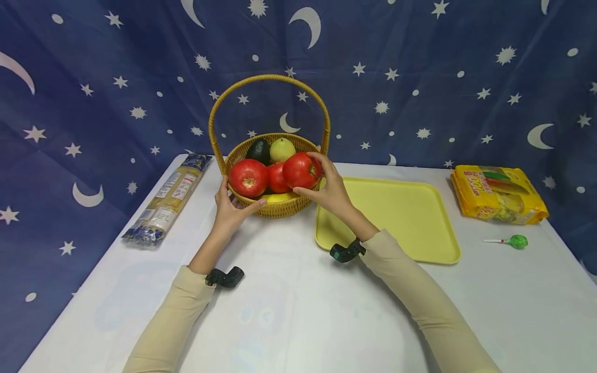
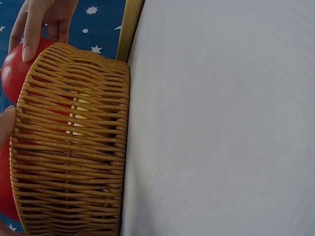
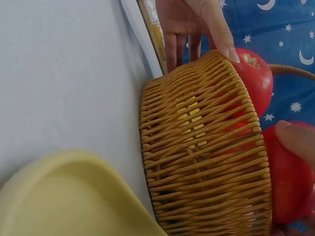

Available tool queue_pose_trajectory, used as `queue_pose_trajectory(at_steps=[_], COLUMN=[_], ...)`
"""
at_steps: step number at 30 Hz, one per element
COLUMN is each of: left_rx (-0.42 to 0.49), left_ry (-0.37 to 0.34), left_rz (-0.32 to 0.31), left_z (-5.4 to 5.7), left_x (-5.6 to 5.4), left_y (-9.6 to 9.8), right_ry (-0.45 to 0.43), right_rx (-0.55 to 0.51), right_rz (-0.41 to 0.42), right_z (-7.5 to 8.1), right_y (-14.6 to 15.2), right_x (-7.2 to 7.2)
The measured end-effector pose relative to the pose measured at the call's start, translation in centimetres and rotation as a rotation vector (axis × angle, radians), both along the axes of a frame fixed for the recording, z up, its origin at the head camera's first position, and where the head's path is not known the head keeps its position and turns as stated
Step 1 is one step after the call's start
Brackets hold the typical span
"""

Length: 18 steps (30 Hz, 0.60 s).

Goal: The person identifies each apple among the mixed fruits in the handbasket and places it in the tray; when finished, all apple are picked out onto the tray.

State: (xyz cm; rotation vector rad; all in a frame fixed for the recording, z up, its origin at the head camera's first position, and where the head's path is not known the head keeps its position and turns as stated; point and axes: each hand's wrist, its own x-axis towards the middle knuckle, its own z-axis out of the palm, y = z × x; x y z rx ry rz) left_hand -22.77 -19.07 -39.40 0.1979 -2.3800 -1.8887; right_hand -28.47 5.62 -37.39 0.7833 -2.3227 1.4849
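Observation:
A wicker basket (image 1: 283, 209) with a tall arched handle stands at the back of the table, holding several fruits. My left hand (image 1: 228, 215) grips its left side, the thumb (image 3: 226, 42) right at the rim. Beside that thumb lies one red apple (image 1: 249, 178). At the basket's right, my right hand (image 1: 333, 192) holds another red apple (image 1: 300, 171) between thumb and fingers, over the rim. A third red apple (image 1: 277, 178) is partly hidden between them. Behind sit a dark green avocado (image 1: 259, 151) and a pale green pear (image 1: 282, 149); something yellow (image 1: 280, 197) shows low in front.
A yellow tray (image 1: 396, 217) lies just right of the basket, under the right forearm. Farther right are a yellow food package (image 1: 498, 195) and a green lollipop (image 1: 517, 241). A long pack of noodles (image 1: 169, 199) lies at left. A starry blue curtain (image 1: 382, 62) hangs behind.

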Motion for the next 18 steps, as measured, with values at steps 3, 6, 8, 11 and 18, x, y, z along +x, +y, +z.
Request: queue_pose_trajectory(at_steps=[3,6,8,11,18], left_rx=[0.005,0.016,0.016,0.000,-0.019], left_ry=[-0.008,-0.002,-0.001,0.012,0.000], left_rz=[-0.012,-0.017,-0.015,-0.009,-0.004], left_z=[0.16,0.25,0.32,0.03,0.04], left_x=[-0.04,-0.07,-0.08,-0.08,0.03], left_y=[0.23,0.30,0.28,0.12,0.00], right_ry=[0.011,0.021,0.021,0.011,-0.024], right_rx=[0.002,0.004,0.007,0.002,-0.041], right_rz=[-0.007,0.003,0.008,-0.002,-0.041], right_z=[0.09,0.38,0.56,0.77,0.85], right_y=[0.30,0.50,0.56,0.55,0.44], right_x=[0.10,0.05,0.00,0.11,0.74])
